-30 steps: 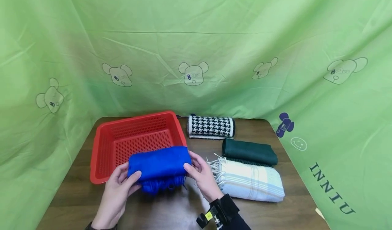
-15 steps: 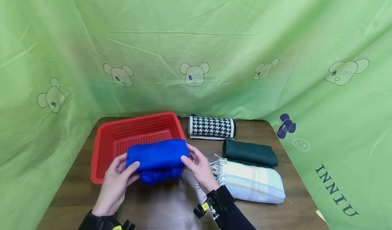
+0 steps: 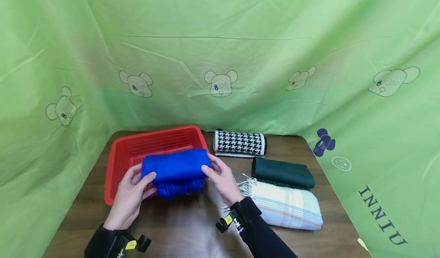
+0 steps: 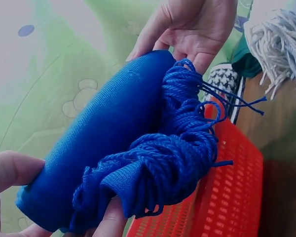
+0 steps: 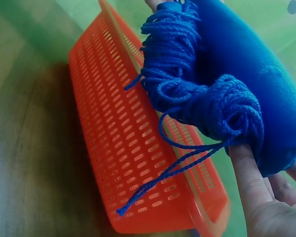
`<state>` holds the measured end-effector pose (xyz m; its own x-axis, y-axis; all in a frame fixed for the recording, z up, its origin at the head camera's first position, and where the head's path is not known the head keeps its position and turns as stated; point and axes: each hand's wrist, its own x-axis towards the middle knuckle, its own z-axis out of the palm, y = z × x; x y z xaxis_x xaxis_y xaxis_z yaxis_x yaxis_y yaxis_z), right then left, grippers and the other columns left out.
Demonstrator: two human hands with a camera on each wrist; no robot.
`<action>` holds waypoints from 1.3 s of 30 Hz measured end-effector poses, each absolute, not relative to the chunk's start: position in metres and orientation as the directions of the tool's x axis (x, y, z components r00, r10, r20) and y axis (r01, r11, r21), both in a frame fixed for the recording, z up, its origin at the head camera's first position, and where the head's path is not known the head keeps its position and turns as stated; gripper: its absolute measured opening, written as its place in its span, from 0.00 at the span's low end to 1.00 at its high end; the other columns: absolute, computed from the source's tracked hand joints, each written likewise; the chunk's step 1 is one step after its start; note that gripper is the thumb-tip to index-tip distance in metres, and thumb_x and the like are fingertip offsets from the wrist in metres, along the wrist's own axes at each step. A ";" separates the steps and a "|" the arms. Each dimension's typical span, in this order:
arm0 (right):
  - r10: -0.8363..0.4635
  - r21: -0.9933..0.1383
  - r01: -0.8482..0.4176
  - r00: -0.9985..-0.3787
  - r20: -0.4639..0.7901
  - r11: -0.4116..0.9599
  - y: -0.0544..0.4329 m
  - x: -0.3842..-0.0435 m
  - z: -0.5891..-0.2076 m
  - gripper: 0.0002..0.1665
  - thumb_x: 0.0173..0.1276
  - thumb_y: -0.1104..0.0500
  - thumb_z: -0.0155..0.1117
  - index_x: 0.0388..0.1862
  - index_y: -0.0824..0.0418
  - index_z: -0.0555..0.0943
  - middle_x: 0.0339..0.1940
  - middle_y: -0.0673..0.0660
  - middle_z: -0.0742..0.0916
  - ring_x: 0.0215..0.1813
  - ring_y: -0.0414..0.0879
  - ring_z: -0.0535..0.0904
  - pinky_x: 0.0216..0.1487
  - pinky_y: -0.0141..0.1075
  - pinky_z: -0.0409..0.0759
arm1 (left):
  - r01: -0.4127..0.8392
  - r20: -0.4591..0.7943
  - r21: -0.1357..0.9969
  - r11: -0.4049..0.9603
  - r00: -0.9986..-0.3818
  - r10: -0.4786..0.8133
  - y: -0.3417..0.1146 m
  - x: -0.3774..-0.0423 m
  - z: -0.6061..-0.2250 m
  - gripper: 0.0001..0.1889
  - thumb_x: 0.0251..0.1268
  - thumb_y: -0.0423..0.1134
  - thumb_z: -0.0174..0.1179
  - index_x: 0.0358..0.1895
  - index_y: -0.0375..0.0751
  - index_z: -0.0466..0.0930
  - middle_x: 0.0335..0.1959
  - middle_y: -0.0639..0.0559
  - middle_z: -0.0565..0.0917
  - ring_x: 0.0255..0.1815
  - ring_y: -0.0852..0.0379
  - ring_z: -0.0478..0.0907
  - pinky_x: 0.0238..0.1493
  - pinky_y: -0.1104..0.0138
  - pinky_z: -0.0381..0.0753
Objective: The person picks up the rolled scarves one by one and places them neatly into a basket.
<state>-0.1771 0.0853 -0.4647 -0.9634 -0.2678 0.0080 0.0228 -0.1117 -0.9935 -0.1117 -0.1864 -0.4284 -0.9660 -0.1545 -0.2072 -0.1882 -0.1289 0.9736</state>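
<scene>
Between both hands hangs a rolled blue scarf (image 3: 175, 164), its bunched twisted fringe (image 4: 172, 143) on the side toward the person. The left hand (image 3: 130, 197) grips its left end, thumb on top and fingers beneath. At the right end the right hand (image 3: 223, 178) pinches it the same way. The scarf is held up over the near side of a red plastic basket (image 3: 110, 174) and hides part of that rim. In the right wrist view loose fringe strands dangle in front of the basket's slotted wall (image 5: 118, 113).
To the right on the wooden table (image 3: 185, 227) lie a rolled houndstooth scarf (image 3: 240, 142), a dark green rolled scarf (image 3: 283, 173) and a white and light blue fringed scarf (image 3: 285, 204). A green curtain (image 3: 220, 52) stands behind and at both sides.
Both hands have moved forward with the blue scarf, away from the person, so it covers more of the basket. The other scarves have stayed in place.
</scene>
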 end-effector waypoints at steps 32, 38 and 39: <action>-0.311 -0.999 0.003 -0.950 0.011 -0.044 0.053 -0.222 -0.448 0.34 0.83 0.58 0.63 0.82 0.63 0.68 0.73 0.69 0.80 0.67 0.56 0.81 0.58 0.40 0.87 | -0.209 -0.223 0.974 -0.091 -0.957 -0.185 -0.208 -0.148 -0.424 0.36 0.85 0.45 0.57 0.85 0.40 0.50 0.78 0.35 0.66 0.68 0.49 0.73 0.54 0.66 0.88; -0.339 -0.999 0.015 -0.941 0.000 -0.043 0.047 -0.231 -0.443 0.34 0.84 0.57 0.62 0.83 0.63 0.67 0.75 0.69 0.78 0.71 0.58 0.79 0.63 0.46 0.85 | -0.221 -0.238 0.970 -0.105 -0.952 -0.194 -0.213 -0.155 -0.426 0.38 0.85 0.46 0.56 0.85 0.40 0.49 0.79 0.35 0.65 0.71 0.47 0.72 0.56 0.64 0.87; -0.340 -0.999 0.021 -0.941 -0.005 -0.043 0.045 -0.233 -0.442 0.34 0.83 0.57 0.62 0.83 0.62 0.67 0.75 0.68 0.78 0.71 0.58 0.79 0.63 0.45 0.85 | -0.225 -0.242 0.968 -0.107 -0.950 -0.195 -0.214 -0.156 -0.426 0.38 0.85 0.47 0.56 0.85 0.40 0.49 0.79 0.35 0.65 0.71 0.46 0.71 0.57 0.63 0.87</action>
